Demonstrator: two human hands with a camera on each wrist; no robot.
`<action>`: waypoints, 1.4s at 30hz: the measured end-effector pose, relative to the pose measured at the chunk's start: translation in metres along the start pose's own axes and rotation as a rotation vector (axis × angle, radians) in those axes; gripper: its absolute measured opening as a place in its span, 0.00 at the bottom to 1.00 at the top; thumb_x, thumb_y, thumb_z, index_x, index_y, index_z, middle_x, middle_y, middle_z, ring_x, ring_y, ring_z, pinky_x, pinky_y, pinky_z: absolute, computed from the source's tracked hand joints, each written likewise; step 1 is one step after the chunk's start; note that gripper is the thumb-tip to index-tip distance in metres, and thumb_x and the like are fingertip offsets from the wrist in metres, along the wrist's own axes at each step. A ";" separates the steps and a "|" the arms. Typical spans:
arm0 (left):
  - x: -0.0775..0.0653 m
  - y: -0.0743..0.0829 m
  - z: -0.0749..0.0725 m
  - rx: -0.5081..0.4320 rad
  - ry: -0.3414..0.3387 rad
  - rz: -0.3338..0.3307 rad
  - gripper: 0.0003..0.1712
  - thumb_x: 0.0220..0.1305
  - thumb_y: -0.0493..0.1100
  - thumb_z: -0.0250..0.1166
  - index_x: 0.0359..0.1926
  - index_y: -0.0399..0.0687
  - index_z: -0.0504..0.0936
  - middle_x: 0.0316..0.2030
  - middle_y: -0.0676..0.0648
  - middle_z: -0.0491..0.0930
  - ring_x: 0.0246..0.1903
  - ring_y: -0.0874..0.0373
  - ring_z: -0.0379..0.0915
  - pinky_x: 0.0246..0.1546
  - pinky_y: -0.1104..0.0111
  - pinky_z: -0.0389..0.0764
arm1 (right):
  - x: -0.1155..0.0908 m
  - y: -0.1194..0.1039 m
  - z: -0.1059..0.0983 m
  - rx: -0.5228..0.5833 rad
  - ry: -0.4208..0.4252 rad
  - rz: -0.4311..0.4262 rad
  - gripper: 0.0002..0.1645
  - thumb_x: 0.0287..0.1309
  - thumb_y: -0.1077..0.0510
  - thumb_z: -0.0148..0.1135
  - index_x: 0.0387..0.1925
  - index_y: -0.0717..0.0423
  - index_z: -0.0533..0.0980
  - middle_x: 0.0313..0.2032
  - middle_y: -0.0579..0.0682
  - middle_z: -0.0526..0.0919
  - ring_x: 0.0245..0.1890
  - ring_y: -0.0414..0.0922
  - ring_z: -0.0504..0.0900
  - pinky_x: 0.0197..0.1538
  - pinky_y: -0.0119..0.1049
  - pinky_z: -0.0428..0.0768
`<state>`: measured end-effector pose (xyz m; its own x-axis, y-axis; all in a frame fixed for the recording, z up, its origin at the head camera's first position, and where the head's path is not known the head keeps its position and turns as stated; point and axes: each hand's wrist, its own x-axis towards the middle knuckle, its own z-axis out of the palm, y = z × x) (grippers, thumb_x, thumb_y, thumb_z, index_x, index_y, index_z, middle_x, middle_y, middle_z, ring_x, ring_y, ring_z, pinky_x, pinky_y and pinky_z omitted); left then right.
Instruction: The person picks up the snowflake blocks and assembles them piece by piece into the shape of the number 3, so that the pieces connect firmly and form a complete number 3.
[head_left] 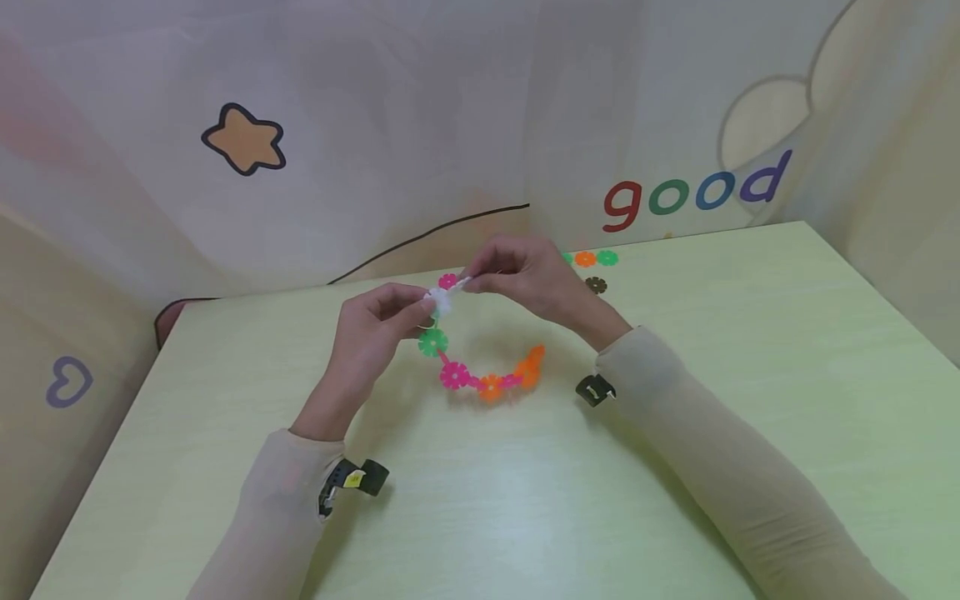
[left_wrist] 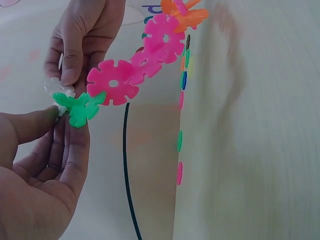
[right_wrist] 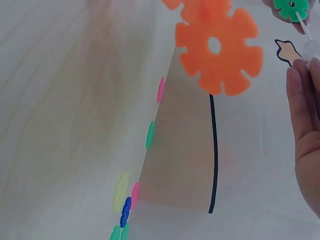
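A curved chain of interlocking snowflake discs hangs above the table, with a green disc, a pink disc and an orange disc among its links. My left hand pinches the chain at its white end, next to the green link. Thumb and fingers of my right hand pinch a whitish, see-through disc, which meets the white end. Fingers partly hide where these pieces join. Close in the right wrist view, a large orange disc hangs at the chain's free end.
Loose discs lie along the table's back edge, including an orange one, a brown one and a pink one. A printed curtain hangs behind the table. Each wrist carries a strapped black device.
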<state>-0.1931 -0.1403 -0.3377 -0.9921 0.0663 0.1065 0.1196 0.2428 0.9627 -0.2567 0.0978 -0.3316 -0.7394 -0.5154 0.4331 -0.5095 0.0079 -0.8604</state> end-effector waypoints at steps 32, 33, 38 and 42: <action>-0.001 0.000 0.001 0.010 -0.039 -0.009 0.14 0.75 0.40 0.68 0.54 0.33 0.85 0.46 0.39 0.85 0.40 0.49 0.86 0.48 0.63 0.89 | 0.000 0.003 0.013 -0.003 0.009 -0.084 0.06 0.61 0.75 0.72 0.40 0.68 0.88 0.37 0.54 0.91 0.41 0.49 0.90 0.51 0.44 0.89; -0.001 0.000 0.001 0.005 -0.046 -0.008 0.14 0.75 0.39 0.68 0.54 0.33 0.85 0.47 0.39 0.85 0.40 0.49 0.86 0.48 0.62 0.89 | 0.000 0.002 0.013 -0.004 0.006 -0.079 0.07 0.61 0.74 0.72 0.41 0.69 0.88 0.38 0.54 0.91 0.41 0.49 0.90 0.52 0.44 0.89; 0.000 -0.001 0.002 -0.019 -0.070 0.003 0.14 0.75 0.39 0.68 0.55 0.33 0.85 0.47 0.39 0.85 0.40 0.50 0.86 0.48 0.61 0.89 | 0.000 0.001 0.013 -0.007 -0.003 -0.061 0.08 0.61 0.74 0.72 0.43 0.71 0.87 0.39 0.55 0.91 0.42 0.49 0.90 0.52 0.43 0.88; 0.000 -0.001 0.001 -0.020 -0.075 0.007 0.14 0.75 0.40 0.69 0.54 0.34 0.85 0.47 0.39 0.85 0.39 0.50 0.87 0.49 0.60 0.89 | -0.001 0.001 0.013 -0.009 -0.009 -0.048 0.08 0.62 0.73 0.72 0.44 0.69 0.87 0.40 0.57 0.91 0.43 0.49 0.90 0.53 0.42 0.88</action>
<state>-0.1933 -0.1394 -0.3390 -0.9856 0.1401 0.0949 0.1248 0.2230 0.9668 -0.2513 0.0872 -0.3364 -0.7102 -0.5233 0.4710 -0.5480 -0.0091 -0.8364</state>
